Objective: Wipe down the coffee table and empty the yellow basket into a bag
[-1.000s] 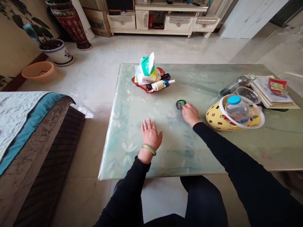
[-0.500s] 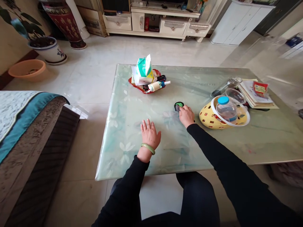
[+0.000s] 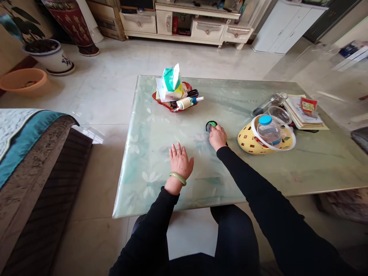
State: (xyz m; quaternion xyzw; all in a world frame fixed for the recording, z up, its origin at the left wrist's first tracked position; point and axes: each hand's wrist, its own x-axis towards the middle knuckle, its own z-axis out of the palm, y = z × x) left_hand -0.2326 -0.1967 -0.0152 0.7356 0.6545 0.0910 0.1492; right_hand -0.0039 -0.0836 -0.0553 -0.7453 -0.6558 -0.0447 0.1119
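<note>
My left hand (image 3: 181, 163) lies flat on the table cover (image 3: 161, 132), fingers spread and holding nothing; a ring and a pale green bangle are on it. Farther right, my right hand (image 3: 217, 137) has its fingers bent and closed on a small black-rimmed item with green and grey inside (image 3: 211, 125). Its kind is hard to tell, as my hand covers much of it. The item rests on the table, and a dark bit of it shows at the hand's right side.
Right of my right hand stands a yellow basket (image 3: 247, 140) holding a blue-lidded clear jar (image 3: 268, 133). Behind it are papers (image 3: 299, 111) with a red packet (image 3: 309, 105). A red tray (image 3: 156, 99) with tissues (image 3: 171, 82) and a bottle (image 3: 186, 102) sits at the back left.
The whole view has shifted slightly, so things appear a little farther left. My right hand stays on the black-rimmed item with little visible movement; my left hand remains flat on the table.
</note>
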